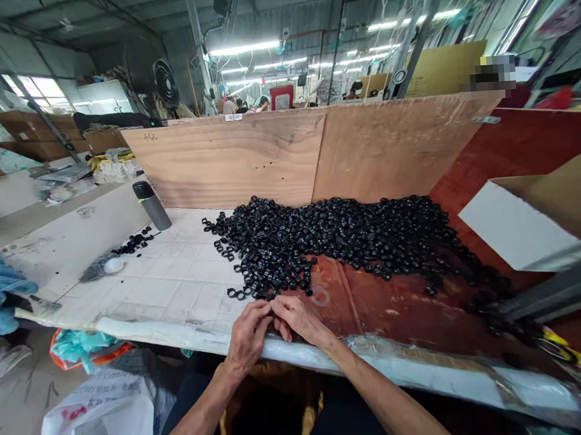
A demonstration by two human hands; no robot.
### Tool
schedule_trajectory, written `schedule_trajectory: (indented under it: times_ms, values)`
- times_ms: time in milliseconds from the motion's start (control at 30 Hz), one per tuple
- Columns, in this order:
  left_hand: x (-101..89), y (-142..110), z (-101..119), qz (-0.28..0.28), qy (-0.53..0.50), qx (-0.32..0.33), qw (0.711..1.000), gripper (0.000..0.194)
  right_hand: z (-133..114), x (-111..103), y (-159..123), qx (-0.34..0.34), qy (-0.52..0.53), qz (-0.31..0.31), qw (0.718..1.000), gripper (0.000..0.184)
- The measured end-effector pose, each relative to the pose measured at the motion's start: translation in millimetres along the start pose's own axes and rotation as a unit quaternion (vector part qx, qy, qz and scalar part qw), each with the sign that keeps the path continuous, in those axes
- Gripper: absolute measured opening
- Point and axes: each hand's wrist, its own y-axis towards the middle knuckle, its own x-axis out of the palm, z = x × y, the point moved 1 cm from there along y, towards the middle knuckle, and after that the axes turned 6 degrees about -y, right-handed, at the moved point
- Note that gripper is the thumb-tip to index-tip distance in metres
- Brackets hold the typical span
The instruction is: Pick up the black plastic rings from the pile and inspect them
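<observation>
My left hand [249, 333] and my right hand [296, 317] meet at the front edge of the workbench, fingers bent and fingertips together. Whatever is pinched between them is hidden or too small to make out. Just beyond my fingertips lies the near end of a wide heap of small black plastic rings [340, 231]. The heap spreads from the white tiled part of the bench [175, 257] across onto the reddish-brown board [369, 298]. A few loose rings [239, 293] lie to the left of my hands.
Wooden boards [238, 158] wall off the back. A dark bottle [153, 206] stands at the left, near small black pieces [135, 243] and a clear bag [97, 269]. An open cardboard box [531, 222] sits at the right. A white sack [100, 413] is below on the left.
</observation>
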Motion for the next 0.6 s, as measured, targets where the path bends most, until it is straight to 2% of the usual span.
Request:
schedule_trajectory:
  times_ms: [100,167,233,333,433,500,600]
  values:
    - [-3.3,4.8,3.5,0.020,-0.075,-0.088,0.993,0.019,1.5,1.4,-0.4,-0.051,-0.026,0.044,0.997,0.027]
    - [-5.1,7.1,7.2,0.010,-0.106,-0.112,0.988,0.019,5.6,1.7,0.5,-0.067,-0.040,0.043,0.996,0.020]
    - [-5.7,8.3,10.4,-0.005,-0.100,-0.099,0.990,0.018,10.1,1.2,1.7,-0.054,-0.042,0.040,0.997,0.014]
    - [-4.5,9.1,10.8,0.005,-0.059,-0.059,0.996,0.015,12.4,0.9,3.1,-0.028,-0.051,0.039,0.998,0.022]
    - [-4.5,10.8,4.9,0.033,-0.088,-0.093,0.991,0.017,8.9,0.8,2.9,-0.062,-0.086,0.079,0.991,0.017]
    - [-6.0,12.1,0.9,0.021,-0.129,-0.132,0.983,0.020,6.8,0.7,2.6,-0.100,-0.099,0.094,0.986,0.011]
    - [-7.7,12.0,-1.3,-0.009,-0.109,-0.113,0.988,0.019,9.3,-0.4,3.5,-0.095,-0.095,0.077,0.988,0.009]
